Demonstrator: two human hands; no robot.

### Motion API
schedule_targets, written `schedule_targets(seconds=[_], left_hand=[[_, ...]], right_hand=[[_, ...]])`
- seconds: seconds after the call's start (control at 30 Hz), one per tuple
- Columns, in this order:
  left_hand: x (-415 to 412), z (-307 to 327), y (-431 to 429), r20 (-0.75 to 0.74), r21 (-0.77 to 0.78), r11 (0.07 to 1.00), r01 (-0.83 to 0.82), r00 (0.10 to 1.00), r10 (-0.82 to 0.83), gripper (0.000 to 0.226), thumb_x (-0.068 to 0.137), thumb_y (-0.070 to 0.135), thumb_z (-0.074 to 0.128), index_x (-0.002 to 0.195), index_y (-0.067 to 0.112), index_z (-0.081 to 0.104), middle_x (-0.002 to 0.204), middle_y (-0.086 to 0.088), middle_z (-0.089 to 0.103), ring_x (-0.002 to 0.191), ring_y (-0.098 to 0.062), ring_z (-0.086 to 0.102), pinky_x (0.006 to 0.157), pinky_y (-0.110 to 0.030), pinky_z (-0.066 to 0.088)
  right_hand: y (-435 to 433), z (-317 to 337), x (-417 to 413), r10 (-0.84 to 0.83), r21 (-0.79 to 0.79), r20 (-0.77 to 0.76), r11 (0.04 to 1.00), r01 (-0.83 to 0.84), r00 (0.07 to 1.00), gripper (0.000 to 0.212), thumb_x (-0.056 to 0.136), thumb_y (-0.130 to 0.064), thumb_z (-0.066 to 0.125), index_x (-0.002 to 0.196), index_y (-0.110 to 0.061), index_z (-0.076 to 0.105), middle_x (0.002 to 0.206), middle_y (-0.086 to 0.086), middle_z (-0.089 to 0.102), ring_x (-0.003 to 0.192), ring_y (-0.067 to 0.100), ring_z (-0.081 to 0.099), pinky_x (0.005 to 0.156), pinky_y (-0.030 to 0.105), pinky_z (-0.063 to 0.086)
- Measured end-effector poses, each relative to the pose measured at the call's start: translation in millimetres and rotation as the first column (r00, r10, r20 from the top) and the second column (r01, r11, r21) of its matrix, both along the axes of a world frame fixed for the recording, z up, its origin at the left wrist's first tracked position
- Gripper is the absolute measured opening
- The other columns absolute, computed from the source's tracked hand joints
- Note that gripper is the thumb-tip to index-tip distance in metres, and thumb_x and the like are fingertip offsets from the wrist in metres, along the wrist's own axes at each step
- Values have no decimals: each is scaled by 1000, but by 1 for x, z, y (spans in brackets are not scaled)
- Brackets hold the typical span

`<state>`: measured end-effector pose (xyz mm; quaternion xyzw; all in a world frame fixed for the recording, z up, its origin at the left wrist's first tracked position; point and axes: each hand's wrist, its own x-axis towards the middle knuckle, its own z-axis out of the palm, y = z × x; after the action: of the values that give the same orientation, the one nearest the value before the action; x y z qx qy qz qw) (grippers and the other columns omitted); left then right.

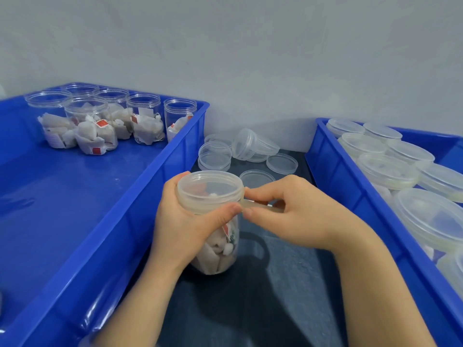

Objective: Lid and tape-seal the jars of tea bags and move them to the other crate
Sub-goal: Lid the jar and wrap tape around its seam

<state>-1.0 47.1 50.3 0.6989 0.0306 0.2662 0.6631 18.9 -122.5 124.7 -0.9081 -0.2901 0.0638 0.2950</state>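
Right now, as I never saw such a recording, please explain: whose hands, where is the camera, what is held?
No machine here: a person works with bare hands, filmed by one camera on their head, looking down. The left hand grips a lidded jar of tea bags; the right hand pinches a strip of tape at its lid. The left crate holds open jars, the right crate closed jars. Loose lids lie between them on the dark surface.

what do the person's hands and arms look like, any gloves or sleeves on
Two bare hands: the left hand and right hand wear no gloves, rings or bracelets that show. Both forearms are bare to the frame's edge, no sleeves or watch in view. The fingers have short, plain nails.
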Motion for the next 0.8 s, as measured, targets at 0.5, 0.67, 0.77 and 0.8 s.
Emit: schedule_targets(seconds=[0.5, 0.67, 0.77, 0.8], left_hand=[[6, -1, 1, -44, -90, 996, 25, 999, -29, 77, 33, 55, 78, 101, 27, 59, 92, 10, 70, 84, 2, 67, 68, -14, 51], [4, 11, 16, -50, -269, 949, 164, 982, -184, 46, 43, 56, 78, 73, 22, 75, 66, 8, 68, 66, -12, 64, 58, -21, 51], [4, 9, 19, -29, -299, 951, 81, 995, -94, 38, 44, 51, 74, 70, 24, 73, 62, 6, 69, 57, -7, 64, 56, -22, 52], [5, 9, 15, -31, -299, 951, 81, 995, -95, 42, 42, 50, 75, 72, 22, 71, 63, 5, 69, 58, -8, 64, 58, -24, 52]], right_hand=[[-13, 3, 3, -41, 178, -94, 982, 57, 995, 14, 79, -36, 67, 91, -37, 73, 48, -12, 48, 42, 3, 37, 44, 11, 32], [-43, -7, 18, -281, 86, 93, 958, 274, 955, 23, 81, -33, 69, 103, -31, 71, 77, -27, 67, 80, -8, 62, 76, 12, 46], [-50, -15, 23, -351, 69, 64, 935, 347, 934, 25, 81, -36, 69, 105, -30, 72, 91, -24, 67, 93, -3, 62, 85, 21, 45], [-42, -17, 25, -320, 51, 74, 947, 317, 945, 23, 81, -38, 68, 102, -31, 72, 85, -26, 65, 85, -7, 60, 81, 19, 45]])
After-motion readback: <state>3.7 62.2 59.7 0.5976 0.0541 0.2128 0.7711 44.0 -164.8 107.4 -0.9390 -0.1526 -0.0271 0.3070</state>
